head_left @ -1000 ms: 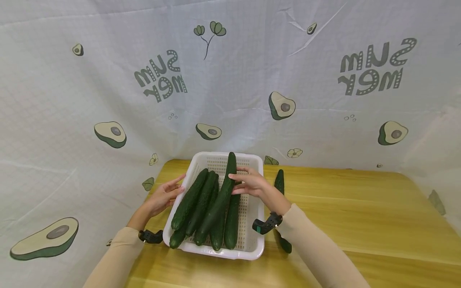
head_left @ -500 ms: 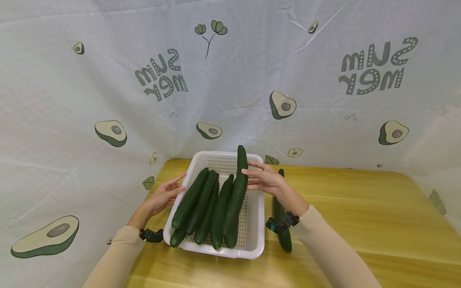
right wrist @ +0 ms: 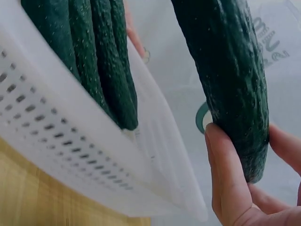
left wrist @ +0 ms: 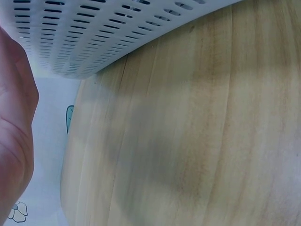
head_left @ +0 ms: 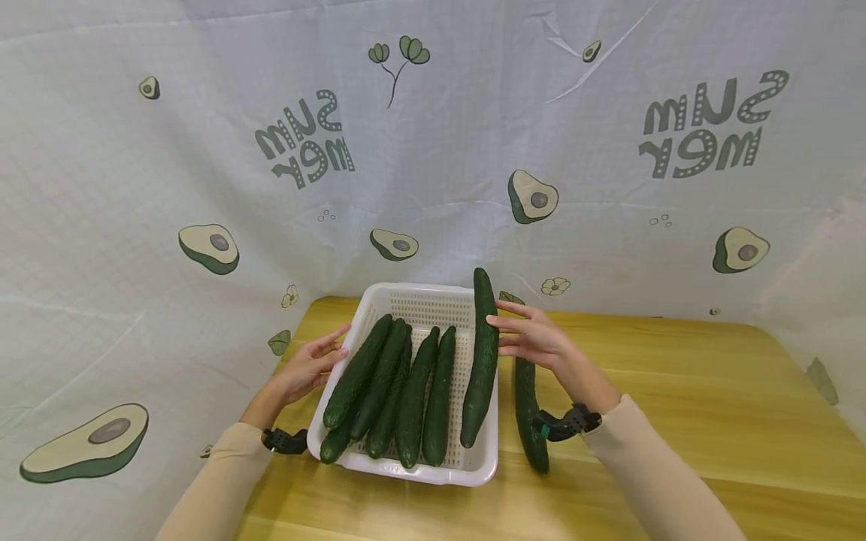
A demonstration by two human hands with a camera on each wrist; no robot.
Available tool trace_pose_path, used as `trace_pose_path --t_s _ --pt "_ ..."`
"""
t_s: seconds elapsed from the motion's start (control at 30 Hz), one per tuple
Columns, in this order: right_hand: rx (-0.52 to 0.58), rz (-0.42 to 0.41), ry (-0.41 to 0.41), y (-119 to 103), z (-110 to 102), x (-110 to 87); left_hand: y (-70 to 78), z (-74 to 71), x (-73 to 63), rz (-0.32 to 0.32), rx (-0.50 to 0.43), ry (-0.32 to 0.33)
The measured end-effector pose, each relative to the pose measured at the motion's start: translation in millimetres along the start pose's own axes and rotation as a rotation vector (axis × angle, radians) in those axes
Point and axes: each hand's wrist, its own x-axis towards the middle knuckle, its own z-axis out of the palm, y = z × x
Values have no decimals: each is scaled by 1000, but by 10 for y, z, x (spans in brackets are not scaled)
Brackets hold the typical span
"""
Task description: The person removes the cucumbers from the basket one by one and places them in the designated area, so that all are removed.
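A white plastic basket (head_left: 399, 472) with slotted walls holds several dark green cucumbers (head_left: 413, 409), lying side by side lengthwise. My left hand (head_left: 307, 370) holds the basket at its left rim, thumb and fingertips at the edge; in the left wrist view part of this hand (left wrist: 14, 122) shows beside the slotted wall (left wrist: 108, 28). My right hand (head_left: 534, 338) pinches one long cucumber (head_left: 482, 361) near its far end, between thumb and fingers. This cucumber is raised over the basket's right rim. In the right wrist view the fingers (right wrist: 230, 174) grip its tapered tip.
On the wooden table (head_left: 663, 406), to the right of the basket, lies another cucumber (head_left: 529, 421), partly under my right wrist. A pale cloth (head_left: 433, 150) printed with avocados hangs behind the table and along its left side.
My right hand has lifted the cucumber off the others and carried it rightward to the basket's right rim. The left hand has stayed at the left rim.
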Motion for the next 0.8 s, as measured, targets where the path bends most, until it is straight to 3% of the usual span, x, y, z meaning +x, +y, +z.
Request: trace_pose_path --t_s 0.33,0.53,0.8 --pt "-18 -102 -68 45 -341 -143 -8 -2 3 -11 8 1" --pt "-73 -132 -48 105 -506 -222 -28 -18 11 -3 22 9" --pt "-61 -130 -23 179 -742 -326 -29 -22 17 3 4 0"
